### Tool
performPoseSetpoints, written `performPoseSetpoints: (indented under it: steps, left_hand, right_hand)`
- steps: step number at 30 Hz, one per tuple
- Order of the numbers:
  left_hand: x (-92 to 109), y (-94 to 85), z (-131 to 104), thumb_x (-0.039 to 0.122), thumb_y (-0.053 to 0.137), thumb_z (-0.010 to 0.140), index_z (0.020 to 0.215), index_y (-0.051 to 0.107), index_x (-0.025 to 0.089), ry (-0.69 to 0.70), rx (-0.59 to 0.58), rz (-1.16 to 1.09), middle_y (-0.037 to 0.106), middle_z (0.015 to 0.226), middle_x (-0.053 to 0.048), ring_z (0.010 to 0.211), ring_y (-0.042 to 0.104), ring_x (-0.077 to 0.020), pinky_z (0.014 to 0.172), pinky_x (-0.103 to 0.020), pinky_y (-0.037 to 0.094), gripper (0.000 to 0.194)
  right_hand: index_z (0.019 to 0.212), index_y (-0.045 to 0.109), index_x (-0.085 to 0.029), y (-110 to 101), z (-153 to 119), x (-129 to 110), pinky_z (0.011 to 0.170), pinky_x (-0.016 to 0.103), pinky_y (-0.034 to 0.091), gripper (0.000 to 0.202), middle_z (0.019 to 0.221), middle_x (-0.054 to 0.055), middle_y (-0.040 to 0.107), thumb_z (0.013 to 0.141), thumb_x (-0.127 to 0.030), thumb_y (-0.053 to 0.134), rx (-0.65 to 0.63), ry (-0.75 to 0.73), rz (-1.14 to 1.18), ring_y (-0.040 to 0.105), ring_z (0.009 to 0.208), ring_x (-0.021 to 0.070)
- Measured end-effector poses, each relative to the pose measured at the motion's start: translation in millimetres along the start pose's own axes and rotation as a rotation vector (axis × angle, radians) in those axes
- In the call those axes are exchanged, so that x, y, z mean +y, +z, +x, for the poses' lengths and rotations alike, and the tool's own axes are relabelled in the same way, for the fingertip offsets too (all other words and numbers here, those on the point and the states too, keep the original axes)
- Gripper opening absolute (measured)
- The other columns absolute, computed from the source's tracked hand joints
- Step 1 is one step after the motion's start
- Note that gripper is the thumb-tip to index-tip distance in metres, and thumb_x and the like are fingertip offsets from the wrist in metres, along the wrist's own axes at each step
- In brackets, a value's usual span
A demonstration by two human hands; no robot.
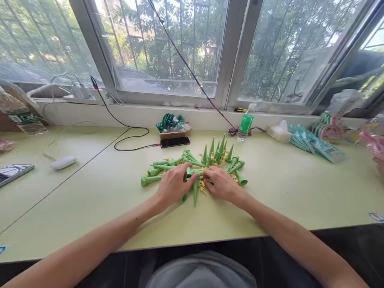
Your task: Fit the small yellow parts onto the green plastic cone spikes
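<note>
My left hand [174,182] is closed, with thumb and fingers around a green plastic spike [195,193] at the middle of a pile. Its hollow end is by the fingertips and its point is toward the table's front edge. My right hand [221,182] is curled beside it, fingertips pinched together; whatever they hold is hidden. Around both hands lie several more hollow green spikes [151,180], some on their sides. Behind, a group of green spikes [212,148] stands points up. Small yellow plastic pieces [203,187] are scattered among them.
A black phone [175,142] on a cable lies before a small cardboard box [174,134]. Along the window side are a green-labelled bottle [246,123], a tissue pack [279,132] and teal packets [315,144]. A white mouse [64,162] rests at left on the pale-yellow table [288,188].
</note>
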State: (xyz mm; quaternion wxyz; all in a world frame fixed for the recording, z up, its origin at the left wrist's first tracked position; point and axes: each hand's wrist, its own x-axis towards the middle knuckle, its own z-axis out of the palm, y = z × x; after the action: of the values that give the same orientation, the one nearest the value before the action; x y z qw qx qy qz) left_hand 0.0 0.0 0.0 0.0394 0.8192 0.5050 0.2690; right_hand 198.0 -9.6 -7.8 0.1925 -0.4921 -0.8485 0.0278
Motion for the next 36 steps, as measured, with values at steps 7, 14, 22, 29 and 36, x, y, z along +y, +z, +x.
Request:
performPoseSetpoints:
  steps: [7,14,22,29,36]
  left_hand:
    - [3.3,-1.7,-2.0,0.048,0.052,0.094,0.103,0.063,0.021,0.038,0.11,-0.045,0.061,0.077,0.001,0.065,0.058,-0.0147,0.061,-0.026,0.037,0.03]
    - [3.1,-0.1,-4.6,0.041,0.055,0.094,0.098,0.064,0.019,0.141,0.221,-0.123,0.059,0.078,0.001,0.058,0.049,-0.0103,0.058,-0.024,0.037,0.024]
    - [4.1,1.5,-6.3,0.033,0.062,0.09,0.1,0.066,0.02,0.268,0.218,-0.156,0.06,0.081,0.0,0.069,0.057,-0.0122,0.063,-0.024,0.043,0.017]
    - [3.3,4.3,-5.9,0.033,0.061,0.091,0.104,0.068,0.019,0.297,0.184,-0.194,0.059,0.083,-0.002,0.071,0.058,-0.0141,0.064,-0.026,0.046,0.02]
    - [2.0,5.7,-6.1,0.026,0.055,0.095,0.103,0.068,0.02,0.341,0.162,-0.222,0.058,0.081,-0.002,0.072,0.056,-0.0133,0.064,-0.025,0.046,0.016]
  right_hand:
    - [0.077,0.058,-0.017,2.3,-1.7,2.2,0.066,0.027,0.035,0.011,0.079,0.003,0.055,0.087,-0.012,0.059,0.016,-0.012,-0.016,0.051,0.073,0.0159]
    - [0.081,0.058,-0.017,0.8,-2.1,0.7,0.069,0.027,0.04,0.01,0.082,0.003,0.056,0.089,-0.012,0.055,0.136,-0.004,0.107,0.052,0.073,0.0153]
    - [0.093,0.056,-0.019,-4.6,-0.6,-2.7,0.073,0.029,0.045,0.007,0.086,0.004,0.059,0.096,-0.019,0.05,0.367,-0.06,0.333,0.056,0.078,0.0171]
    - [0.094,0.055,-0.02,-8.3,-1.4,-9.5,0.072,0.028,0.047,0.004,0.084,0.003,0.061,0.095,-0.021,0.051,0.411,-0.139,0.483,0.057,0.075,0.0155]
    - [0.093,0.056,-0.021,-8.8,-3.3,-11.8,0.068,0.026,0.047,0.004,0.081,0.001,0.06,0.095,-0.022,0.052,0.394,-0.189,0.526,0.057,0.072,0.014]
